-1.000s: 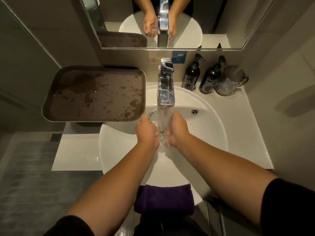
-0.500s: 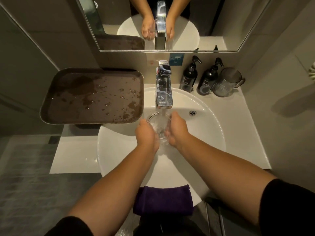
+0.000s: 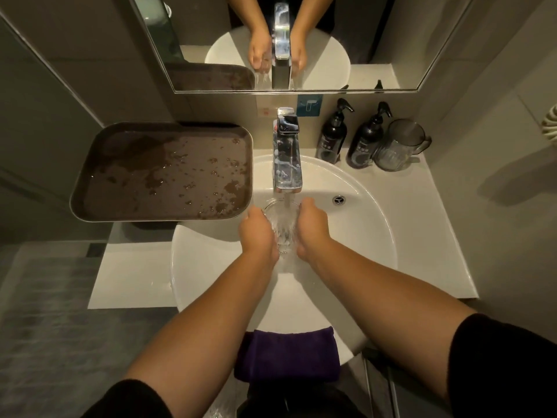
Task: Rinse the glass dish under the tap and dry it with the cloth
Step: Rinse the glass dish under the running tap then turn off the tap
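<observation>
A small clear glass dish [image 3: 281, 220] sits between my two hands over the white basin [image 3: 370, 236]. My left hand [image 3: 257, 233] grips its left rim and my right hand [image 3: 312, 227] grips its right rim. Water runs from the chrome tap [image 3: 287, 158] straight into the dish and spills over. A folded purple cloth [image 3: 287, 354] lies on the basin's near rim, below my forearms. Most of the dish is hidden by my hands and the splashing water.
A wet brown tray [image 3: 162, 171] overhangs the basin's left side. Two dark pump bottles [image 3: 333, 134] and a clear jug [image 3: 398, 146] stand at the back right on the white counter [image 3: 437, 221]. The mirror [image 3: 301, 40] above reflects my hands.
The dish and both hands stay under the running water, with only slight shifts of the hands around the rim. My view has dipped a little.
</observation>
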`<state>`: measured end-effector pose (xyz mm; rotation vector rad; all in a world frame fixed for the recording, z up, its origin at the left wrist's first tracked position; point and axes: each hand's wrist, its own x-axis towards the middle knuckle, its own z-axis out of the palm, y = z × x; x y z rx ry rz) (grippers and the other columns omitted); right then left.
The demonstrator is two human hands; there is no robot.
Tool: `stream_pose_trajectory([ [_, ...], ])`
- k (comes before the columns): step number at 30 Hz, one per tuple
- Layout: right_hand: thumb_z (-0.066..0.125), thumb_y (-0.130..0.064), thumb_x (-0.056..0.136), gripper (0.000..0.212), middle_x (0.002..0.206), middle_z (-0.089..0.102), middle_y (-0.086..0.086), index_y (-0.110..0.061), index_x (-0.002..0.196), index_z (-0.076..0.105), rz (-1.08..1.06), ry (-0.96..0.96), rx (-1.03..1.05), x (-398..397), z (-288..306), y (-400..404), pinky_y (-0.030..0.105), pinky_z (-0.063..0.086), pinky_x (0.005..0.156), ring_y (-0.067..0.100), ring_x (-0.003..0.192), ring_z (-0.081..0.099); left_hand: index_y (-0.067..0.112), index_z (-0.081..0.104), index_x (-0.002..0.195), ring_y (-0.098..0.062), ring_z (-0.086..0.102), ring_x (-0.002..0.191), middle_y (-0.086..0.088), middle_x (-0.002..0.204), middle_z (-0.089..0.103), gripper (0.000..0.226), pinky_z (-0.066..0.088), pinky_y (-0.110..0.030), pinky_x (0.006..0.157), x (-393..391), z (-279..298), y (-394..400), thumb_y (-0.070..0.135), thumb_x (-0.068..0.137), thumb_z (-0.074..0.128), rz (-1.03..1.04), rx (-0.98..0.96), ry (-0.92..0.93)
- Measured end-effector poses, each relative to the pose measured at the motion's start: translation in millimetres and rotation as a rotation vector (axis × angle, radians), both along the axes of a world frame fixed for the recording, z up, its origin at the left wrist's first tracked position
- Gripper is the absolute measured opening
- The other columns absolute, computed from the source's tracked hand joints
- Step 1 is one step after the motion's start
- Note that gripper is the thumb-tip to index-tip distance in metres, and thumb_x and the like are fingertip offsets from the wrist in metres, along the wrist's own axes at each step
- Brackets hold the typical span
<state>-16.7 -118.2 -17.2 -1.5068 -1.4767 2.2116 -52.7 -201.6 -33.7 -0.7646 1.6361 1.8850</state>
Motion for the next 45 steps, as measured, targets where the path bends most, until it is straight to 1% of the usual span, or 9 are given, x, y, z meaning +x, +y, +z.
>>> stream_pose_trajectory([
  [4,0.042,-0.021,0.087,0.021,0.066,0.053,0.003,-0.012,0.072,0.054,0.036,-0.018,0.033,6,-1,7,0.031,0.043,0.058,0.022,0.061,0.051,0.017,0.046,0.062,-0.022,0.042,0.048,-0.002,0.054,0.043,0.024,0.040,-0.029,0.049,5,5,-2,0.027,0.083,0.040,-0.123,-0.099,0.073],
  [9,0.058,-0.030,0.087,0.029,0.070,0.067,0.008,-0.005,0.077,0.068,0.558,-0.018,0.357,-12,1,25,0.032,0.041,0.054,0.025,0.060,0.055,0.020,0.046,0.058,-0.020,0.036,0.051,0.002,0.052,0.041,0.043,0.029,-0.032,0.055,-14,14,-13,0.045,0.092,0.041,-0.578,-0.236,0.353],
  [13,0.049,-0.018,0.089,0.026,0.060,0.056,0.005,-0.014,0.065,0.058,0.474,-0.029,0.406,-14,8,21,0.032,0.038,0.054,0.021,0.055,0.047,0.018,0.047,0.063,-0.021,0.041,0.063,-0.003,0.059,0.042,0.020,0.034,-0.035,0.058,-6,17,-4,0.030,0.079,0.045,-0.277,-0.194,0.264],
  [18,0.042,-0.022,0.082,0.019,0.061,0.050,0.004,-0.013,0.072,0.054,-0.092,0.000,-0.088,3,-5,-5,0.031,0.042,0.055,0.023,0.056,0.048,0.015,0.065,0.074,-0.031,0.068,0.071,-0.010,0.076,0.067,0.029,0.058,-0.047,0.077,7,1,3,0.034,0.075,0.044,0.050,0.003,-0.043],
  [26,0.046,-0.036,0.099,0.039,0.068,0.059,0.009,-0.014,0.067,0.056,0.547,-0.100,0.416,-6,1,23,0.032,0.038,0.060,0.022,0.061,0.050,0.014,0.049,0.071,-0.020,0.044,0.066,0.002,0.063,0.046,0.045,0.036,-0.036,0.067,-6,11,-12,0.051,0.093,0.036,-0.526,-0.292,0.343],
  [31,0.053,-0.034,0.089,0.032,0.089,0.073,0.016,-0.006,0.086,0.069,0.351,-0.080,0.163,-8,7,18,0.038,0.052,0.070,0.028,0.079,0.066,0.014,0.051,0.072,-0.026,0.048,0.064,-0.008,0.066,0.047,0.016,0.045,-0.036,0.059,1,7,0,0.030,0.072,0.046,-0.140,-0.016,0.037],
  [34,0.047,-0.025,0.090,0.026,0.069,0.063,0.007,-0.008,0.082,0.064,0.087,-0.009,-0.011,0,11,7,0.031,0.050,0.058,0.022,0.059,0.060,0.012,0.066,0.087,-0.033,0.067,0.083,-0.013,0.086,0.067,0.033,0.057,-0.054,0.077,3,-2,3,0.034,0.072,0.047,-0.002,0.076,-0.045],
  [38,0.050,-0.036,0.098,0.035,0.056,0.048,-0.001,-0.017,0.070,0.056,0.393,0.000,0.312,6,7,13,0.029,0.032,0.053,0.017,0.051,0.042,0.011,0.065,0.116,-0.026,0.067,0.102,-0.010,0.111,0.068,0.060,0.054,-0.051,0.088,3,4,-1,0.061,0.090,0.044,-0.036,0.009,-0.019],
  [45,0.062,-0.008,0.094,0.027,0.099,0.072,0.007,-0.013,0.120,0.061,0.805,0.271,0.129,15,17,35,0.033,0.053,0.070,0.024,0.086,0.070,0.011,0.061,0.089,-0.010,0.058,0.048,0.001,0.061,0.062,0.036,0.040,-0.017,0.041,0,19,-17,0.041,0.101,0.045,-0.403,-0.063,0.249],
])
